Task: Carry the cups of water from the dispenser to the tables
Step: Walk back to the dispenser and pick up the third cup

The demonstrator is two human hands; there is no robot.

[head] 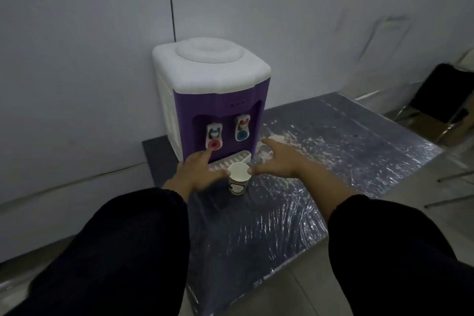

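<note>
A purple and white water dispenser stands on a low dark table against the wall. It has a red tap and a blue tap above a white drip tray. A paper cup stands upright on the table just in front of the tray. My left hand is spread to the cup's left, thumb near its rim, index finger pointing toward the red tap. My right hand is spread to the cup's right, thumb tip at the rim. Neither hand grips the cup.
Crinkled clear plastic film covers the table top. A black folding chair stands at the right beyond the table. A pale wall runs behind the dispenser. Tiled floor lies in front of the table.
</note>
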